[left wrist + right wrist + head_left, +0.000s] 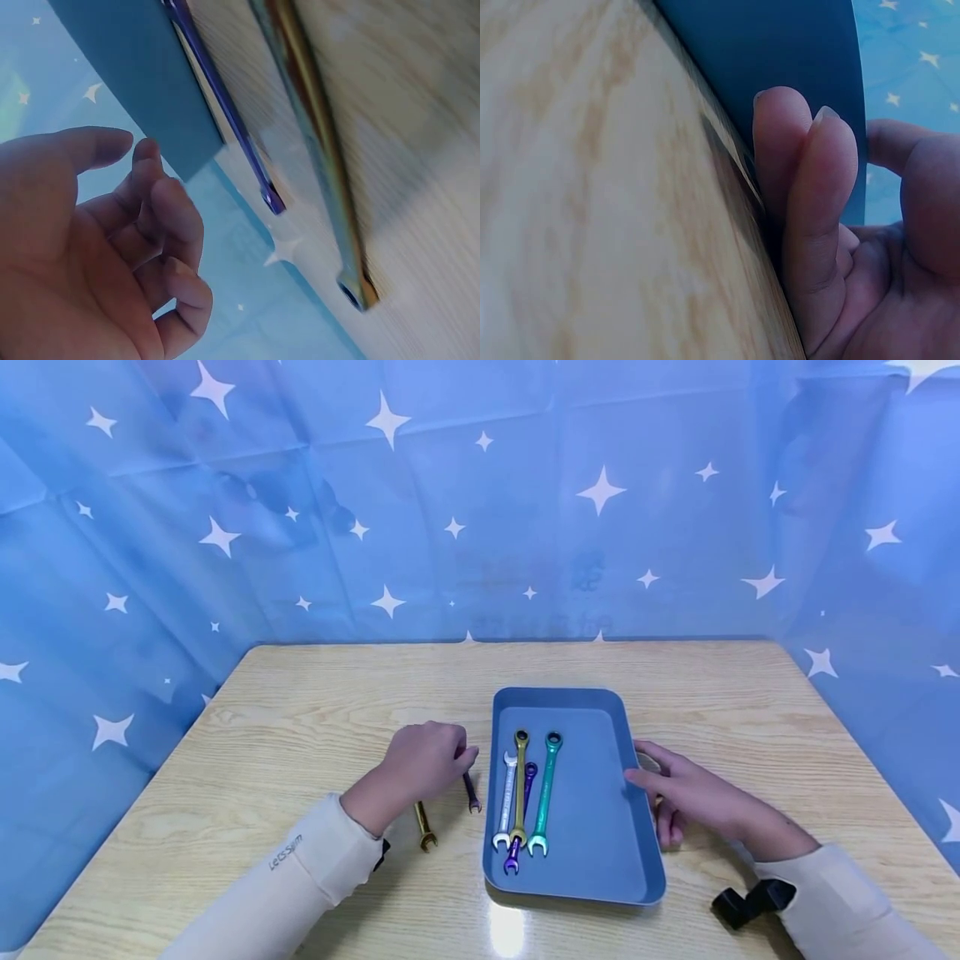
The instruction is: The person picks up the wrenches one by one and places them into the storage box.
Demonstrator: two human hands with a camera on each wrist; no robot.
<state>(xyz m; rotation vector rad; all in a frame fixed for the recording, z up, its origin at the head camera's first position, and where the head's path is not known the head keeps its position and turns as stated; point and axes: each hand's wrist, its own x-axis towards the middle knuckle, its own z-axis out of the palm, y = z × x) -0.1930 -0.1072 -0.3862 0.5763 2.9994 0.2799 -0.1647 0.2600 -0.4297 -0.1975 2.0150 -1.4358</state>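
My left hand (427, 764) hovers over the table left of the tray, fingers loosely curled with nothing between them. Below it on the table lie a small purple wrench (472, 793) and a larger gold wrench (424, 827), both partly hidden by the hand in the head view. The left wrist view shows the purple wrench (234, 120) and the gold wrench (322, 150) beside the hand (112, 232). My right hand (693, 793) grips the right wall of the blue-grey tray (645, 843), thumb over its rim, fingers against the outside (821, 180).
Inside the tray, toward its left side, lie a silver wrench (507, 797), a gold wrench (520, 785), a purple wrench (512, 857) partly under the gold one, and a green wrench (547, 789). A blue star-patterned curtain (480, 502) hangs behind the wooden table (315, 693).
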